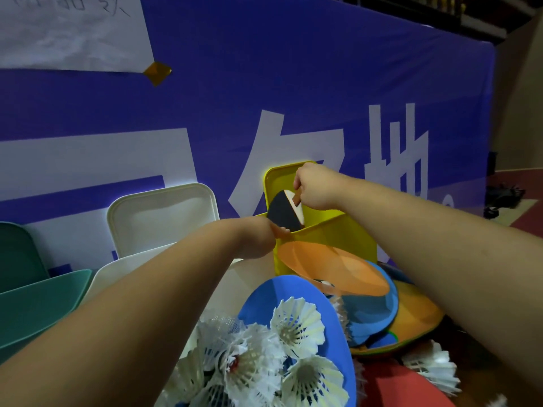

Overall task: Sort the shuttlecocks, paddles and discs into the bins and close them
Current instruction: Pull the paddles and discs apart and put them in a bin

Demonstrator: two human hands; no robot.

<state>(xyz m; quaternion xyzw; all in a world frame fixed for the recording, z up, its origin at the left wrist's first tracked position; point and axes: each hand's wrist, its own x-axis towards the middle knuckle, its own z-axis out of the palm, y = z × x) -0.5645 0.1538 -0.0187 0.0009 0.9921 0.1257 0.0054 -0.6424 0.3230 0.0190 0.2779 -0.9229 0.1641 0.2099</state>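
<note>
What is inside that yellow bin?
A black-faced paddle, held by its handle in the right hand, is partly inside the yellow bin. The left hand grips the rim. The front wall hides the bottom, so other contents cannot be seen.

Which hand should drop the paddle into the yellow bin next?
Right. The right hand holds the paddle by its handle, with the blade dipping into the open yellow bin. The left hand only grips the bin's front rim, so it looks better suited to steadying.

Open yellow bin, discs against it.
</note>
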